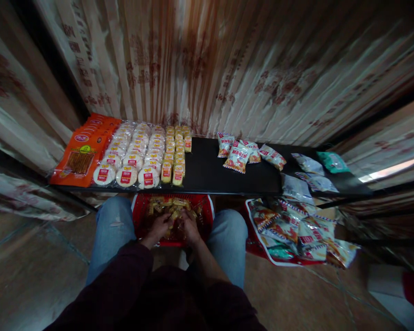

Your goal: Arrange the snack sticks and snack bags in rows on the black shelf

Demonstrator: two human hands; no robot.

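I crouch in front of a low black shelf [207, 170]. Between my knees stands a red basket [138, 211] filled with small yellow snack packets [165, 203]. My left hand [159, 227] and my right hand [190, 228] are both down inside the basket, fingers curled round some of these packets. On the shelf, a column of the same yellow packets [177, 154] stands next to rows of round white cakes [138, 149] and orange bags [84, 149].
Red-and-white snack bags [243, 156] lie mid-shelf, pale and green bags [317, 172] at the right end. A second red basket [253, 246] heaped with bags sits on the floor at right. Striped printed sheeting [207, 59] hangs behind the shelf.
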